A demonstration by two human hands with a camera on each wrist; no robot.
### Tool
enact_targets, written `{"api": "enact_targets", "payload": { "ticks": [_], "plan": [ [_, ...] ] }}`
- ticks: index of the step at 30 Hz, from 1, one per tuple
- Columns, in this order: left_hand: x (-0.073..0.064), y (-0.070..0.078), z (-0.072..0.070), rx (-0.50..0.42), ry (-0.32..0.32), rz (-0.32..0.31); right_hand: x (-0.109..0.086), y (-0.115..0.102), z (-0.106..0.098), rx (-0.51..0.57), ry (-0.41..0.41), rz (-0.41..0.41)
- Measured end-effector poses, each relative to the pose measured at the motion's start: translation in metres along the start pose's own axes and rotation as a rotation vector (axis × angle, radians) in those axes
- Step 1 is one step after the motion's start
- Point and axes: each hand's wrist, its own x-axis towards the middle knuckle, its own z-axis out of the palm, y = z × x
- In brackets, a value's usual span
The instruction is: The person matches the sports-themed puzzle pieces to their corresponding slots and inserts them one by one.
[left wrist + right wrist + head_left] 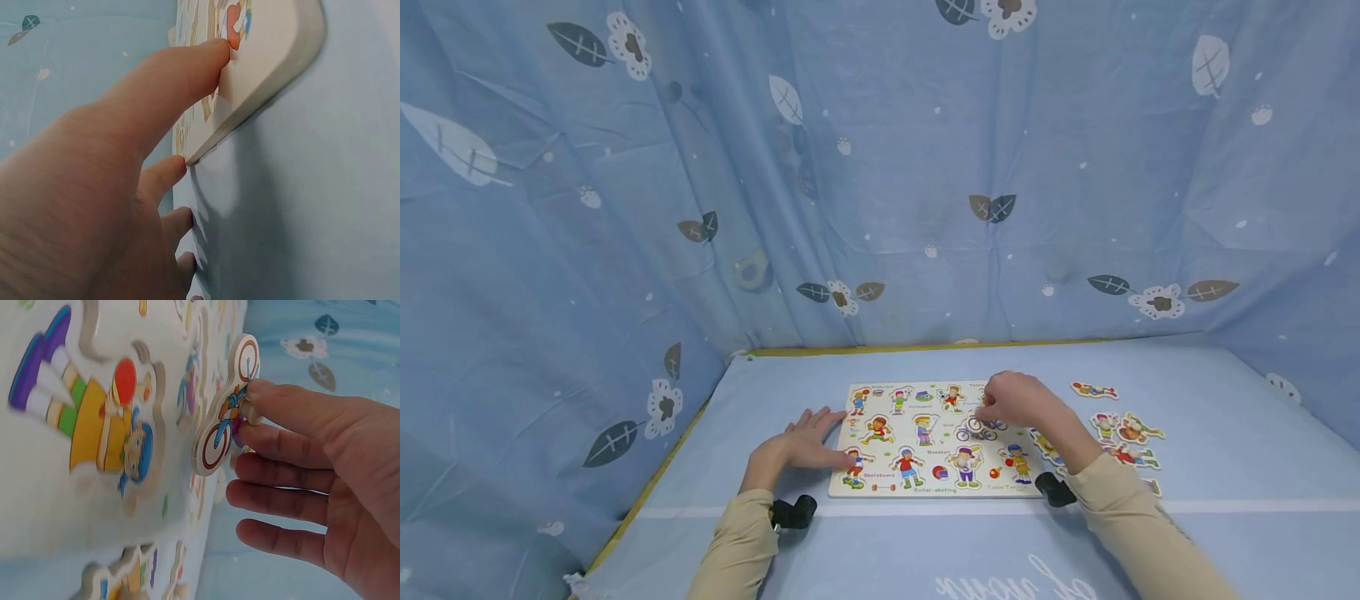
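Low in the middle of the head view, the right hand (1011, 400) pinches a bicycle piece (225, 415) by the small knob on its face, thumb and forefinger closed on it while the other fingers (281, 500) hang loose below. In the right wrist view the piece is tilted, one edge lifted off the puzzle board (850, 487), sitting just right of centre on that board. It looks like a thin, stiff wooden cutout, light enough for two fingertips; the knob seems the natural place to hold, since the painted face is likely smooth and the edges are narrow. The left hand (805, 446) lies flat with straight fingers at the board's left edge, its thumb (181, 75) pressing on the top face near the corner, gripping nothing. The board rests on the blue-covered worktop (925, 542). More loose figure pieces (1123, 433) lie at the right of the board, well apart from either hand
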Motion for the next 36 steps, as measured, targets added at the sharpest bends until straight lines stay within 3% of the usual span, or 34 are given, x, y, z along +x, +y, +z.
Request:
{"api": "enact_targets", "payload": {
  "ticks": [6,15,36],
  "plan": [
    [0.001,-0.001,0.001,0.001,0.000,0.001,0.006,-0.007,0.005,-0.003,-0.033,-0.009],
    [0.002,-0.003,0.003,-0.010,0.010,0.005,0.010,-0.016,0.009,-0.018,-0.078,0.057],
    [0.003,0.000,0.003,0.009,0.016,-0.007,0.009,-0.036,0.016,-0.164,0.011,0.062]
  ]
}}
